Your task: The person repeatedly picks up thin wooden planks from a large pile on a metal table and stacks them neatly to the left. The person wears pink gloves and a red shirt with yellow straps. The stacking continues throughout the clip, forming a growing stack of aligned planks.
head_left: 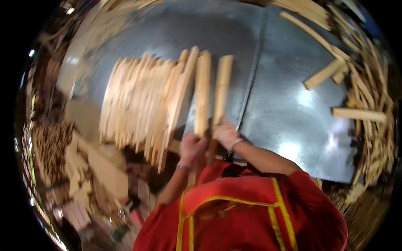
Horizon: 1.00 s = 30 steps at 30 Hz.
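My right hand, in a pale glove, is wrapped round the lower part of a wooden strip. This strip points away from me, and its near end reaches back toward my body. Just left of it, my left hand, gloved too, is closed at the near end of another wooden strip; its fingertips are blurred. Left of both hands, a row of several long, pale wooden strips lies side by side on the metal table. Their near ends stick out unevenly past the table's front edge.
A seam crosses the metal surface right of my hands. Loose wood pieces and a heap of offcuts line the right side. At lower left are stacked sticks and a flat board.
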### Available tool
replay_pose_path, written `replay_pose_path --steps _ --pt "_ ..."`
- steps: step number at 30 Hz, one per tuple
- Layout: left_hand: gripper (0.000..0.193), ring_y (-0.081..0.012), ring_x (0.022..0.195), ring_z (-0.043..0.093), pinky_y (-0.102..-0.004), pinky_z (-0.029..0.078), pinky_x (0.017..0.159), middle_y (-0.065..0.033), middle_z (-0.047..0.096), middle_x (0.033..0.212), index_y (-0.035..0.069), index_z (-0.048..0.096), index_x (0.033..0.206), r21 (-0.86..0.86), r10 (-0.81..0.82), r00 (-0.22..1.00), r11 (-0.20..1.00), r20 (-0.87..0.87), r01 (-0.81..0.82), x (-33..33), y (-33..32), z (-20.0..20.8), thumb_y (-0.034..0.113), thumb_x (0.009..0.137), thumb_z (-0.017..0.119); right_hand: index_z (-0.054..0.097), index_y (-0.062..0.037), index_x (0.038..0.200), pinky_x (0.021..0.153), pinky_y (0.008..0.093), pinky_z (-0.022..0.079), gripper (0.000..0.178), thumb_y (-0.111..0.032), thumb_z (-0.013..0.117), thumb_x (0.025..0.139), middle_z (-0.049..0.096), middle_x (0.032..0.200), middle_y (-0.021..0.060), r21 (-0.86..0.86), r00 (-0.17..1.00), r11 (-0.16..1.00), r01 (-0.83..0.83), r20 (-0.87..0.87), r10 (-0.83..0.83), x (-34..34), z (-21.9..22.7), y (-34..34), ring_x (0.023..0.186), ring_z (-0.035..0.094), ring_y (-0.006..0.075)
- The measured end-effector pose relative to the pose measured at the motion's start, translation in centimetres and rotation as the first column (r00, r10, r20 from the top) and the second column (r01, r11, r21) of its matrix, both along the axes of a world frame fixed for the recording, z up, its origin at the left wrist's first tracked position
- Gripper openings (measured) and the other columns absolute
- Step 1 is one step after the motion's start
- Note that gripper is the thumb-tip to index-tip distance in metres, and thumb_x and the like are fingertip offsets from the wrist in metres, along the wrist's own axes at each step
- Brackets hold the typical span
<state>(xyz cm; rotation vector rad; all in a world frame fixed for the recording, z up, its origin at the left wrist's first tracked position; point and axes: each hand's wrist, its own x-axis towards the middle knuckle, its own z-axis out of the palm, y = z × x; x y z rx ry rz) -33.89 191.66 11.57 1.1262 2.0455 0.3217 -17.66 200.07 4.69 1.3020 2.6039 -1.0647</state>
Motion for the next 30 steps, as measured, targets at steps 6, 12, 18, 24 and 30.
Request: replay_pose_path --steps 6,12,18,24,30 --pt "0.076 -0.0400 0.137 0.052 -0.0534 0.048 0.107 -0.0180 0.053 0.151 0.010 0.054 0.144 0.175 -0.108 0.663 0.922 -0.740 0.346 -6.0 -4.0 -0.5 0.053 0.085 0.078 0.051 0.0020 0.143 0.102 0.0476 0.051 0.075 -0.036 0.073 0.082 0.067 0.129 0.0283 -0.605 0.885 0.779 0.166 -0.257 -0.388 -10.1 6.5 0.8 0.125 0.063 0.0420" --pt "0.073 -0.0460 0.146 0.044 -0.0557 0.038 0.119 -0.0242 0.049 0.157 0.002 0.050 0.150 0.135 -0.184 0.679 0.912 -0.711 0.388 -6.1 -2.0 -0.3 0.033 0.088 0.072 0.061 -0.0012 0.133 0.107 0.0436 0.048 0.053 -0.036 0.066 0.092 0.065 0.137 0.0220 -0.239 0.724 0.855 0.461 -0.457 -0.517 1.5 0.2 7.0 0.128 0.061 0.0370" --pt "0.082 -0.0478 0.144 0.043 -0.0550 0.036 0.120 -0.0273 0.049 0.154 0.001 0.052 0.149 0.255 -0.399 0.703 0.734 -0.589 0.630 4.2 6.0 0.4 0.027 0.077 0.082 0.047 -0.0039 0.154 0.113 0.0423 0.044 0.075 -0.041 0.070 0.093 0.056 0.149 0.0264 -0.260 -0.040 0.086 0.962 -0.444 -0.895 34.6 8.7 10.1 0.137 0.055 0.0404" --pt "0.076 -0.0426 0.135 0.053 -0.0531 0.045 0.112 -0.0226 0.058 0.144 0.003 0.057 0.143 0.361 -0.632 0.607 0.488 -0.481 0.795 27.8 22.8 1.5 0.031 0.078 0.085 0.027 0.0039 0.163 0.119 0.0426 0.038 0.096 -0.044 0.074 0.093 0.046 0.158 0.0319 -0.534 -0.609 -0.387 0.752 -0.337 -0.718 51.3 5.2 12.7 0.144 0.048 0.0424" --pt "0.072 -0.0385 0.123 0.058 -0.0510 0.050 0.102 -0.0144 0.061 0.133 0.008 0.056 0.141 0.195 -0.569 0.561 0.577 -0.601 0.793 42.0 32.5 -1.5 0.042 0.082 0.079 0.041 0.0039 0.153 0.109 0.0414 0.045 0.076 -0.031 0.074 0.095 0.059 0.142 0.0253 -0.877 -0.744 -0.102 0.469 -0.331 -0.580 42.7 1.9 18.5 0.124 0.059 0.0338"
